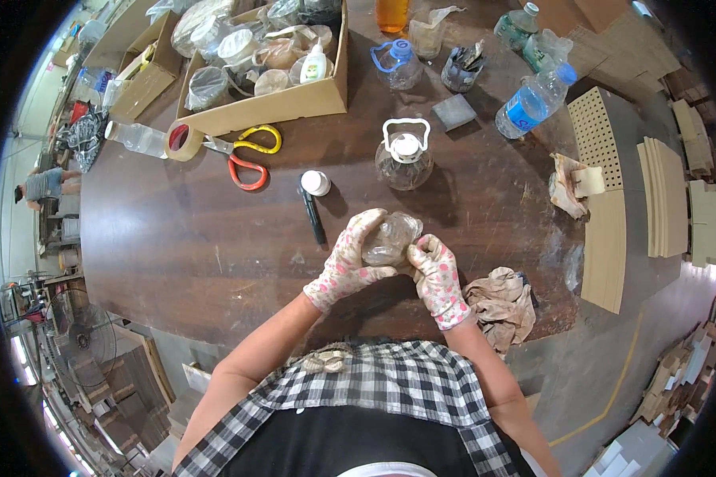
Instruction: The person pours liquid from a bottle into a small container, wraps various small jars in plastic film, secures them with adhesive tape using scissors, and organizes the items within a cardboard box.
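Observation:
My left hand [350, 258], in a white glove with pink spots, wraps round the left side of a rounded, clear plastic-wrapped item [388, 242]. My right hand [437, 278], gloved alike, pinches at its right edge with thumb and fingers. What lies inside the clear film cannot be made out. Just beyond my hands stands a clear jug [404, 163] with a white cap and handle. To the left of it are a black marker [312, 213] and a small white-capped bottle [316, 184]. A crumpled beige cloth [501, 306] lies beside my right wrist.
An open cardboard box [270, 111] full of bagged items stands at the far left, near scissors [249, 164] and a tape roll [184, 141]. Bottles, including a blue-capped water bottle [533, 103], stand far right, past a grey block [454, 113]. Perforated board [601, 135] borders the table's right edge.

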`<state>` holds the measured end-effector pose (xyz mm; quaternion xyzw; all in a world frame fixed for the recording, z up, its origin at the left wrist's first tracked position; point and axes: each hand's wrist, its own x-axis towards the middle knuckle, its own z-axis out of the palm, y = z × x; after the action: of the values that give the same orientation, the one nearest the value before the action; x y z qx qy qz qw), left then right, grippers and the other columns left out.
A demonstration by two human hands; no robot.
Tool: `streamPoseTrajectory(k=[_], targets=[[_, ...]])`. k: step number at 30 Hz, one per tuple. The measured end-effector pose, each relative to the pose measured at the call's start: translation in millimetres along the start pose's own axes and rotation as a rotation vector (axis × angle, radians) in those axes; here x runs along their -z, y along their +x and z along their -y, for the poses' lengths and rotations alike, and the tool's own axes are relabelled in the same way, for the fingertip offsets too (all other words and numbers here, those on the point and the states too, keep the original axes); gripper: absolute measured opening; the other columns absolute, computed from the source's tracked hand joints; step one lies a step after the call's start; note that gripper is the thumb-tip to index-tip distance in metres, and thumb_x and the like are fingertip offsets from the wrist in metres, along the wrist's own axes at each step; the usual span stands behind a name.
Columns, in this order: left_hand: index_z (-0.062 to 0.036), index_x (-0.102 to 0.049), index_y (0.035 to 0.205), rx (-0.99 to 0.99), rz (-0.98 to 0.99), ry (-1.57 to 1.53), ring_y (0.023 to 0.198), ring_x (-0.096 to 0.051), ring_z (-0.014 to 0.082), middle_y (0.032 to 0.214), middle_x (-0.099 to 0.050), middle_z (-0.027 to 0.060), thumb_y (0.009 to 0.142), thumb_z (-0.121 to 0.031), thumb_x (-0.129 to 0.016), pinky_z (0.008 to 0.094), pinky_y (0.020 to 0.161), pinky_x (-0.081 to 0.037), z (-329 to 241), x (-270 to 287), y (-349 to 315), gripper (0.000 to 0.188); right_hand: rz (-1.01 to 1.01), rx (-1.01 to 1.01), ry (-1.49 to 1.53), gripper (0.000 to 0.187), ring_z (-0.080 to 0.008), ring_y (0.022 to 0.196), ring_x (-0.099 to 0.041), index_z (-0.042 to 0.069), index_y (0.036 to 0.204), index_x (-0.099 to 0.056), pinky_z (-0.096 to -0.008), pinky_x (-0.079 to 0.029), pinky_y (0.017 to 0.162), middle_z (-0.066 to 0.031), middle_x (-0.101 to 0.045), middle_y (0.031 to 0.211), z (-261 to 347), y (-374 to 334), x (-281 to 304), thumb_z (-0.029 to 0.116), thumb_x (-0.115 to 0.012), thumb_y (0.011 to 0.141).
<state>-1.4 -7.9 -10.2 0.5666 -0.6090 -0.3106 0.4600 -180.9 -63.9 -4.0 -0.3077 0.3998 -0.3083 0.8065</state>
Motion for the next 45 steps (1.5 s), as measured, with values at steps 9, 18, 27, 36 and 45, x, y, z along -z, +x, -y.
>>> streamPoseTrajectory(k=[9,18,27,36,45], targets=[[-0.0023,-0.03,0.142,-0.003,0.006,0.057,0.129,-0.039,0.0376,0.141,-0.037,0.0205,0.073,-0.044,-0.077,0.0445,0.106,-0.034,-5.2,0.4,-9.6,0.093,-0.129,-0.032,-0.107,0.008,-0.0048,0.074,-0.054,0.004,0.089,-0.06,-0.0204,-0.044,0.069,0.0029,-0.06,0.081,29.6,-4.9,-21.8,0.008,-0.067,0.087],[-0.0021,-0.036,0.139,-0.037,0.011,0.232,0.125,-0.043,0.0361,0.137,-0.043,0.0191,0.077,-0.038,-0.075,0.0434,0.106,-0.035,-12.8,-5.8,-6.4,0.082,-0.239,0.198,-0.196,0.01,-0.0036,0.068,-0.051,0.005,0.085,-0.059,-0.0189,-0.042,0.062,0.0038,-0.057,0.075,21.3,-6.8,-20.4,0.002,-0.068,0.083],[-0.0022,-0.038,0.137,-0.111,-0.005,0.306,0.123,-0.045,0.0374,0.134,-0.046,0.0199,0.075,-0.034,-0.077,0.0443,0.103,-0.037,-17.2,-10.4,-5.1,0.08,-0.223,-0.122,-0.114,0.017,-0.0047,0.061,-0.055,0.007,0.093,-0.057,-0.0176,-0.043,0.049,0.0024,-0.06,0.077,51.6,-3.5,-13.6,0.007,-0.069,0.082],[-0.0061,-0.045,0.131,-0.166,-0.074,0.465,0.122,-0.045,0.0391,0.134,-0.044,0.0181,0.06,-0.021,-0.084,0.0478,0.099,-0.039,-39.0,-7.7,2.0,0.082,-0.142,0.125,-0.578,0.028,-0.0037,0.061,-0.055,0.0,0.11,-0.057,-0.0194,-0.044,0.053,-0.0003,-0.062,0.075,56.3,-8.3,-18.9,0.007,-0.066,0.085],[-0.0037,-0.046,0.128,-0.257,-0.099,0.505,0.121,-0.044,0.0416,0.131,-0.041,0.0207,0.071,-0.009,-0.074,0.0482,0.1,-0.04,-42.5,-14.2,10.3,0.064,-0.115,0.025,-0.341,0.022,-0.0043,0.056,-0.057,0.001,0.111,-0.057,-0.0189,-0.044,0.05,-0.0029,-0.065,0.081,74.4,-14.8,-19.4,0.009,-0.055,0.091]])
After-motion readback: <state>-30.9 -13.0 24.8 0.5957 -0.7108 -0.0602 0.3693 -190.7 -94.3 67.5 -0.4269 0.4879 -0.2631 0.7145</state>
